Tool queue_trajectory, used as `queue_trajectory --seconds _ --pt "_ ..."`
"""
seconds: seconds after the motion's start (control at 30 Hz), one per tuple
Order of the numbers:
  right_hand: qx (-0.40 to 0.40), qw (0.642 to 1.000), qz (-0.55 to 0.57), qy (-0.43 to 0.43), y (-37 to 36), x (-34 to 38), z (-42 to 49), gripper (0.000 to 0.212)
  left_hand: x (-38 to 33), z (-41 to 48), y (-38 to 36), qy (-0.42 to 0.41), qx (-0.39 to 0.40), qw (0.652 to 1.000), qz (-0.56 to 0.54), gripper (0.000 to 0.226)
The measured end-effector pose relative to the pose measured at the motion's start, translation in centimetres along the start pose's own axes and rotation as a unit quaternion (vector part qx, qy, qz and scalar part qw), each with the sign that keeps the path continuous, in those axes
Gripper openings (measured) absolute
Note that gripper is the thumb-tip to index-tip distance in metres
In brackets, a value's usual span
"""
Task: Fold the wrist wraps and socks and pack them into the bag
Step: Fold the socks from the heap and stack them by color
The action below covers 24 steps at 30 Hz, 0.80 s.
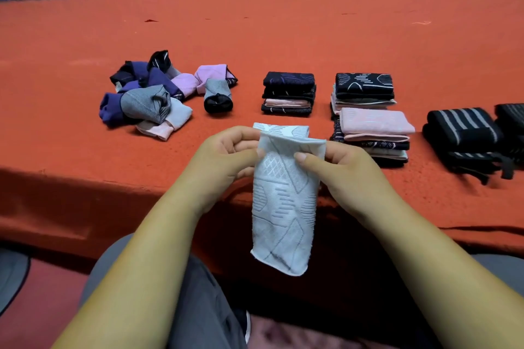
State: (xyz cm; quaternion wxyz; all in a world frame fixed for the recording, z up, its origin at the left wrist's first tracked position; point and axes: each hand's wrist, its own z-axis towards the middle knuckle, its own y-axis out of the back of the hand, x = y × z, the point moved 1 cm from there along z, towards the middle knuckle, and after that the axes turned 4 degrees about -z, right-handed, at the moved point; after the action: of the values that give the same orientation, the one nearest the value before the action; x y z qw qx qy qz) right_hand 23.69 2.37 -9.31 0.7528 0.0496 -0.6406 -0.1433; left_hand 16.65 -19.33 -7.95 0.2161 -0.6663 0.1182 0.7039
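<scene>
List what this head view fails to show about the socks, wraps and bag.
- Bag: none appears in the head view, so its place cannot be told.
- Wrist wraps: the rightmost one is cut off by the right edge and blurred.
- White sock: the left hand and right hand cover its top corners; single or pair is unclear.
- Folded stacks: upper pieces hide the lower ones.

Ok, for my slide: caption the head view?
Left hand and right hand pinch a white patterned sock over the orange table of folded socks and wrist wraps.
</scene>
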Motion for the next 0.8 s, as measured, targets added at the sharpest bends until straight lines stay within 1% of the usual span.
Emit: queue_trajectory --seconds 0.07,0.13,0.23,0.3,0.33,0.4,0.5,0.53,0.63,0.8 --pt "-0.012 0.999 -0.021 0.021 -0.1 0.2 0.0 0.012 0.0 0.0 -0.3 -0.004 -0.022 1.000 0.001 0.015" --pt "-0.012 0.999 -0.034 0.023 -0.4 0.2 0.1 0.015 0.1 0.1 -0.5 -0.018 -0.050 0.999 -0.008 0.008" --pt "0.029 0.999 -0.009 -0.019 -0.4 0.0 0.0 0.013 0.4 0.3 -0.4 -0.029 -0.081 0.996 -0.002 0.011" --pt "0.061 0.997 -0.042 -0.029 0.0 -0.2 -0.1 0.012 0.4 0.4 -0.1 -0.032 -0.101 0.994 -0.002 0.015" --pt "0.059 0.996 -0.052 -0.030 0.1 -0.3 -0.1 0.015 0.3 0.4 0.0 -0.024 -0.100 0.995 -0.008 0.017" --pt "0.028 0.998 -0.055 -0.020 0.3 -0.6 0.2 0.018 0.2 0.2 0.0 0.011 -0.070 0.997 -0.008 0.021" --pt "-0.017 0.999 -0.040 -0.014 0.3 -0.9 0.4 0.021 0.5 -0.2 -0.1 0.060 -0.008 0.997 0.054 0.019" --pt "-0.020 0.999 -0.027 -0.019 0.3 -0.9 0.4 0.018 0.6 -0.3 -0.1 0.059 -0.005 0.996 0.063 0.017" --pt "-0.003 0.999 0.004 -0.032 0.4 -0.8 0.5 0.009 0.7 -0.2 -0.1 0.043 -0.030 0.997 0.060 0.015" --pt "0.006 0.997 0.071 -0.041 0.4 -0.7 0.4 0.018 0.9 0.2 0.2 0.052 -0.023 0.998 0.037 0.021"
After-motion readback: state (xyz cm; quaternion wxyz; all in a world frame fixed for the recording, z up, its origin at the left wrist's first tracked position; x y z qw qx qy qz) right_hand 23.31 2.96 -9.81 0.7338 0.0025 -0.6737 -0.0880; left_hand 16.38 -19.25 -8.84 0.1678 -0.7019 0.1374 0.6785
